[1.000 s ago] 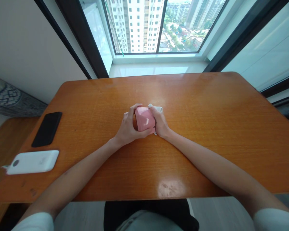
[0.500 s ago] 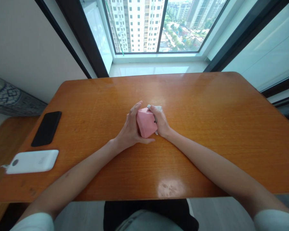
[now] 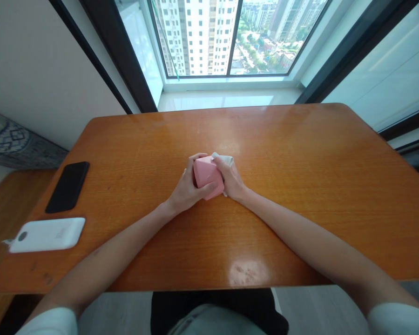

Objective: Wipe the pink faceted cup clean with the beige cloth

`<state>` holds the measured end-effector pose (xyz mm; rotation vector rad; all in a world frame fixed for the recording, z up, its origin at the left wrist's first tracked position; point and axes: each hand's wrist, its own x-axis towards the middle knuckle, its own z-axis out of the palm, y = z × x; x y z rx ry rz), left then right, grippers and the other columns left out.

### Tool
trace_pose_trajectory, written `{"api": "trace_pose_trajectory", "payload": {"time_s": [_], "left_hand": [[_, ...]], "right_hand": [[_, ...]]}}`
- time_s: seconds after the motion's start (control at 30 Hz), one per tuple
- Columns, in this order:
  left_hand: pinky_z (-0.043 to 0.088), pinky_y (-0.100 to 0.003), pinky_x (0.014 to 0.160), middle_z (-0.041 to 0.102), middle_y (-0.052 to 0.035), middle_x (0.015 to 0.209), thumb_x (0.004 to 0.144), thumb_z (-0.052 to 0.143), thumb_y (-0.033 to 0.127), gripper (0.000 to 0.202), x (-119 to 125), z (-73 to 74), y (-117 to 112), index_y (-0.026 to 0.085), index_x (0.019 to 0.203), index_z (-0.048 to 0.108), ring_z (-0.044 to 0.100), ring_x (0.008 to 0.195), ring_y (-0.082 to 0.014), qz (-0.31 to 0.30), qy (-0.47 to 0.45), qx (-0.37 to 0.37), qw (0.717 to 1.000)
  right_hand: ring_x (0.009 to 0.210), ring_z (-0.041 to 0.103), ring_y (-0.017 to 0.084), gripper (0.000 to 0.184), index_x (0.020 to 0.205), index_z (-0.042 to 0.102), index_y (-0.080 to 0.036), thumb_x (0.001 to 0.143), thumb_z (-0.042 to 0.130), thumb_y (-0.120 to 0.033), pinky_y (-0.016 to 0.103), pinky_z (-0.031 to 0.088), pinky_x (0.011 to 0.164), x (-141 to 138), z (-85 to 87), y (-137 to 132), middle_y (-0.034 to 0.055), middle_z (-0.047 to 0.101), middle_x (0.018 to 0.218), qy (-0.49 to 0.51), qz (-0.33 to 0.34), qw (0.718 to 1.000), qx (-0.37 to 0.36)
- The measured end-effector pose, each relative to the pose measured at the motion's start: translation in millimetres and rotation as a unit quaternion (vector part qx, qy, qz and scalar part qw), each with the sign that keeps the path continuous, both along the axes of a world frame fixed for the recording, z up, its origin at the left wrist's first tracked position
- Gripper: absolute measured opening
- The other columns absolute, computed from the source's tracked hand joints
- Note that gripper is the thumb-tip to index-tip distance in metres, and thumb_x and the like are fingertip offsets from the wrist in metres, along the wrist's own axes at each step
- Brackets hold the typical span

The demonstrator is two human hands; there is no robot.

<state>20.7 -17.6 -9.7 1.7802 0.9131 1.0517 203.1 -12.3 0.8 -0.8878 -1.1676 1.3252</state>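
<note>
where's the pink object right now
In the head view, the pink object is near the picture's centre, held between the left hand and the right hand, over the middle of the wooden table.

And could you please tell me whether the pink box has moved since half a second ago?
Yes, slightly: judged against the black phone lying on the wooden table, the pink box has shifted left, toward the phone.
</note>
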Motion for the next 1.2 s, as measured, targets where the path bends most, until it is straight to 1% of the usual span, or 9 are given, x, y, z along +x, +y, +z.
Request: {"api": "trace_pose_trajectory", "payload": {"time_s": [0.17, 0.27, 0.37, 0.6, 0.67, 0.8, 0.93, 1.07, 1.2], "left_hand": [[0.048, -0.064, 0.132, 0.041, -0.02, 0.179, 0.071, 0.099, 0.08, 0.13, -9, -5.9, 12, 0.034, 0.173, 0.034, 0.05, 0.162, -0.0456, 0.002, 0.076, 0.217, 0.973], [0.045, -0.065, 0.133, 0.05, -0.0192, 0.174, 0.07, 0.103, 0.073, 0.125, -13, 1.4, 16, 0.034, 0.171, 0.041, 0.054, 0.16, -0.047, 0.007, 0.142, 0.295, 0.945], [0.051, -0.059, 0.128, 0.064, -0.0166, 0.161, 0.069, 0.105, 0.068, 0.116, -13, 10.5, 13, 0.031, 0.164, 0.049, 0.065, 0.148, -0.0433, 0.029, 0.142, 0.276, 0.95], [0.064, -0.039, 0.091, 0.078, -0.0119, 0.13, 0.089, 0.081, 0.084, 0.093, -5, 2.5, 8, 0.023, 0.155, 0.057, 0.077, 0.103, -0.0262, -0.003, 0.017, 0.03, 0.999], [0.064, -0.042, 0.098, 0.074, -0.015, 0.141, 0.09, 0.079, 0.087, 0.1, -6, -3.0, 11, 0.024, 0.162, 0.051, 0.076, 0.113, -0.0285, -0.007, 0.01, 0.051, 0.999], [0.052, -0.06, 0.127, 0.053, -0.0203, 0.171, 0.073, 0.09, 0.092, 0.127, -14, -4.8, 18, 0.03, 0.173, 0.041, 0.06, 0.153, -0.0432, 0.019, 0.076, 0.228, 0.971], [0.048, -0.062, 0.131, 0.056, -0.0196, 0.171, 0.071, 0.096, 0.086, 0.127, -22, 4.4, 22, 0.032, 0.173, 0.043, 0.06, 0.154, -0.0455, 0.001, 0.173, 0.342, 0.924], [0.054, -0.057, 0.126, 0.066, -0.0171, 0.161, 0.073, 0.101, 0.075, 0.113, -18, 12.0, 18, 0.03, 0.165, 0.053, 0.066, 0.146, -0.0424, 0.024, 0.154, 0.32, 0.935], [0.065, -0.046, 0.102, 0.076, -0.0139, 0.141, 0.082, 0.089, 0.082, 0.096, -10, 7.7, 13, 0.024, 0.153, 0.06, 0.077, 0.117, -0.0318, 0.028, 0.06, 0.158, 0.985]], "right_hand": [[0.066, 0.05, 0.014, 0.059, 0.08, 0.068, -0.023, 0.096, 0.074, -0.08, 0.029, 0.042, 0.06, 0, 0.6, 7, -0.0016, 0.061, 0.074, 0.039, -0.008, 0.999, -0.021], [0.066, 0.049, 0.014, 0.065, 0.079, 0.067, -0.024, 0.094, 0.071, -0.087, 0.029, 0.043, 0.06, 0, 0.8, 12, -0.0013, 0.06, 0.073, 0.061, 0.0, 0.998, -0.025], [0.064, 0.046, 0.014, 0.067, 0.075, 0.063, -0.024, 0.093, 0.069, -0.089, 0.029, 0.041, 0.059, -1, 0.7, 12, -0.0018, 0.056, 0.07, 0.054, 0.001, 0.998, -0.019], [0.064, 0.047, 0.013, 0.062, 0.076, 0.061, -0.024, 0.092, 0.075, -0.082, 0.028, 0.041, 0.06, -1, 2.3, 2, -0.0033, 0.053, 0.07, 0.005, -0.008, 1.0, -0.014], [0.063, 0.047, 0.012, 0.062, 0.076, 0.06, -0.024, 0.093, 0.075, -0.082, 0.028, 0.04, 0.059, -1, 3.6, 1, -0.0034, 0.053, 0.069, 0.005, -0.008, 1.0, -0.021], [0.062, 0.047, 0.013, 0.064, 0.076, 0.063, -0.024, 0.094, 0.072, -0.085, 0.028, 0.038, 0.057, -1, 5.7, 4, -0.0026, 0.055, 0.069, 0.022, -0.019, 0.999, -0.026], [0.062, 0.045, 0.013, 0.069, 0.074, 0.061, -0.025, 0.094, 0.066, -0.091, 0.029, 0.038, 0.057, 0, 3.3, 10, -0.002, 0.054, 0.068, 0.046, -0.001, 0.999, -0.026], [0.062, 0.044, 0.013, 0.068, 0.074, 0.06, -0.024, 0.095, 0.066, -0.089, 0.029, 0.038, 0.057, 0, -0.5, 10, -0.0017, 0.054, 0.069, 0.048, -0.006, 0.999, -0.015], [0.065, 0.047, 0.014, 0.063, 0.078, 0.063, -0.024, 0.095, 0.071, -0.084, 0.029, 0.038, 0.058, 0, -0.7, 5, -0.0017, 0.055, 0.071, 0.028, -0.01, 1.0, -0.005]]}}
